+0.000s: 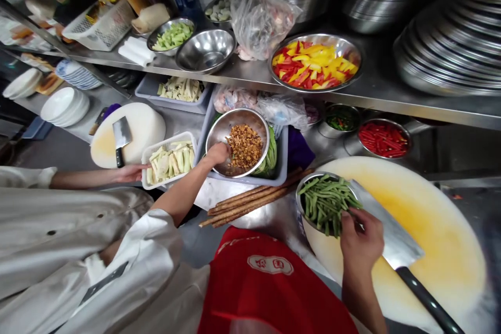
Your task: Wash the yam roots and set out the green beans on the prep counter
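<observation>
I'm gripping the rim of the steel bowl of fried bits [245,142] with my left hand [217,154]; thin, slick, light. My right hand [360,240] is resting loosely open on limp cut green beans [326,202].

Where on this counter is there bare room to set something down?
Bare room: the round yellowish cutting board right of the cleaver blade. Crowded: around the right hand, the steel bowl of green beans and the left hand on the steel bowl of brown bits.

left arm stretched forward, grip [217,153] closed; right grip [360,242] curled, fingers bent.
</observation>
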A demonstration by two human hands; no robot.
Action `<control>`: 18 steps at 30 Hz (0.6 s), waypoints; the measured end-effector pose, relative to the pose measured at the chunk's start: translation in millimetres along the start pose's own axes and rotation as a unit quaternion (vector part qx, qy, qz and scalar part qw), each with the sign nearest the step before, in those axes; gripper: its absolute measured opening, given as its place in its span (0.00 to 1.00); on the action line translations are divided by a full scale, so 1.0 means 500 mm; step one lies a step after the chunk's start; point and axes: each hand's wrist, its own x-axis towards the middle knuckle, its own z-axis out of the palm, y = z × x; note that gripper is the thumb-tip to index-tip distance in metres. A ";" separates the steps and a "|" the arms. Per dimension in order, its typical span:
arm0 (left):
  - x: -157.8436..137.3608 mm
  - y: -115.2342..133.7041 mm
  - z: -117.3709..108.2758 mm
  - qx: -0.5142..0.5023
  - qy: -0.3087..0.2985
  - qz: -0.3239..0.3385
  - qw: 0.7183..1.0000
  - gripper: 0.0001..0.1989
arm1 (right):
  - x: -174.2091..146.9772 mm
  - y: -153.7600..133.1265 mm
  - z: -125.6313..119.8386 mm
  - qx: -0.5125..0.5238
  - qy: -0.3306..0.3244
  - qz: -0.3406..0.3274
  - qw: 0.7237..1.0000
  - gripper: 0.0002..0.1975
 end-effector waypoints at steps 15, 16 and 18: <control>0.055 0.021 0.036 -0.065 -0.020 -0.095 0.993 0.18 | -0.014 -0.011 -0.008 0.016 0.000 0.001 1.000 0.17; 0.053 0.017 0.033 -0.068 -0.016 -0.090 0.993 0.17 | -0.014 -0.014 -0.009 0.018 -0.002 0.001 1.000 0.17; 0.043 0.002 0.019 -0.077 -0.002 -0.069 0.995 0.15 | -0.017 -0.017 -0.013 0.021 -0.007 0.006 1.000 0.17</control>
